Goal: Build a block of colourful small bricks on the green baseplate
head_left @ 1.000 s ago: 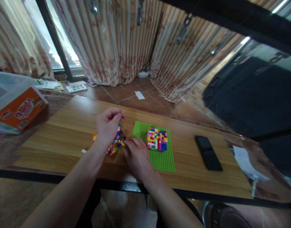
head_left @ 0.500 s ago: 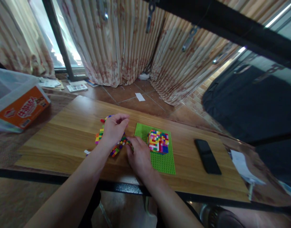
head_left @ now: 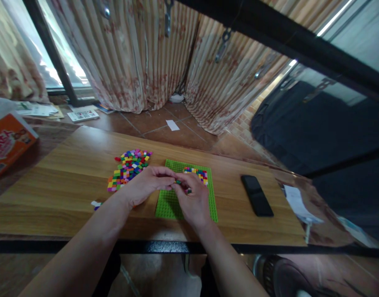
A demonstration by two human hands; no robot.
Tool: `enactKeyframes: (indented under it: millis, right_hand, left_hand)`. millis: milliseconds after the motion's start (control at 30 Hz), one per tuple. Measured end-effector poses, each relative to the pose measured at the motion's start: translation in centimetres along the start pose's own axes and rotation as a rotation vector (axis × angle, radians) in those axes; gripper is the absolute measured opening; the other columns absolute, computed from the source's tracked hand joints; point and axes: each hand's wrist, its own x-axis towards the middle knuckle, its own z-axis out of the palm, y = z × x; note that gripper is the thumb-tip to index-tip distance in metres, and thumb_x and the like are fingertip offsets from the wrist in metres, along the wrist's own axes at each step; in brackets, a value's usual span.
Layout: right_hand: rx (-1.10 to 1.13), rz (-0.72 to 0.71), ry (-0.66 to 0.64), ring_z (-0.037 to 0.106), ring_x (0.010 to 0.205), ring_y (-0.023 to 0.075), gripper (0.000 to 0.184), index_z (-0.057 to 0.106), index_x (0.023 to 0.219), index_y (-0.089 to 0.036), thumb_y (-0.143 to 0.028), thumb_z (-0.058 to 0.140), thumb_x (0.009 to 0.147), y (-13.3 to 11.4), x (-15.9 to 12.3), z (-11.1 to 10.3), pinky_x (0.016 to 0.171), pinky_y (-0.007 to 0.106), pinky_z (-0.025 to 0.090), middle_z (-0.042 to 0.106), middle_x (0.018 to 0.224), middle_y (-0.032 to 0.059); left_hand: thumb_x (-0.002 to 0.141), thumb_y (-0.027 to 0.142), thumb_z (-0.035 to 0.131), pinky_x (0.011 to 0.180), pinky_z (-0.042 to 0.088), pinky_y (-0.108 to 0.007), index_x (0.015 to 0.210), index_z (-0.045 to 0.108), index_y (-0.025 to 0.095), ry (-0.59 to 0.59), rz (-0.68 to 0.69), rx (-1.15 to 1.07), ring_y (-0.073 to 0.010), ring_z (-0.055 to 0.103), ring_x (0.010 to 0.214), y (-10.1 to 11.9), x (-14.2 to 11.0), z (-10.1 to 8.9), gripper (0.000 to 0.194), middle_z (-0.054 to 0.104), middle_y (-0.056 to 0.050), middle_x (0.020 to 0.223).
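Green shows on the small block (head_left: pixel 177 181) I see pinched between the nearly closed fingertips of the left hand (head_left: pixel 150 181) and right hand (head_left: pixel 194 199). The block stack (head_left: pixel 204 176) sits on the board (head_left: pixel 168 208), just beyond the right hand, the nearer one. It's partly hidden, so I can't tell its long side. Unlike before, the loose blocks (head_left: pixel 130 165) mostly show.
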Motion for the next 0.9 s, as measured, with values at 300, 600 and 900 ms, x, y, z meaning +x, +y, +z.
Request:
enactKeyframes:
  millis: [300, 600, 900]
  right_hand:
    - [0.071, 0.003, -0.024, 0.065, 0.084, 0.0147, 0.015, 0.072, 0.094, -0.023, -0.014, 0.064, 0.086, 0.17, 0.05, -0.63, 0.075, 0.027, 0.053, 0.070, 0.091, 0.0030]
    - [0.037, -0.030, 0.007, 0.065, 0.094, 0.0167, 0.019, 0.071, 0.097, -0.023, -0.011, 0.057, 0.089, 0.13, 0.09, -1.05, 0.081, 0.029, 0.053, 0.070, 0.095, 0.0042]
    - [0.082, -0.034, 0.053, 0.063, 0.090, 0.0162, 0.019, 0.073, 0.092, -0.024, -0.012, 0.060, 0.089, 0.16, 0.19, -0.74, 0.081, 0.029, 0.051, 0.067, 0.093, 0.0039]
  left_hand:
    - [0.063, 0.020, 0.078, 0.075, 0.051, -0.026, 0.081, 0.076, 0.018, 0.031, -0.083, -0.067, -0.0134, 0.066, 0.077, 0.28, -0.06, 0.17, 0.018, 0.074, -0.003, 0.083]
    - [0.066, 0.026, 0.077, 0.065, 0.046, -0.024, 0.083, 0.077, 0.021, -0.012, -0.115, 0.040, -0.0126, 0.060, 0.069, 0.50, -0.24, 0.06, 0.017, 0.071, -0.002, 0.075]
    - [0.065, 0.028, 0.080, 0.065, 0.046, -0.023, 0.082, 0.077, 0.018, -0.041, -0.146, -0.018, -0.0119, 0.059, 0.069, -0.13, -0.08, 0.68, 0.020, 0.070, -0.002, 0.076]
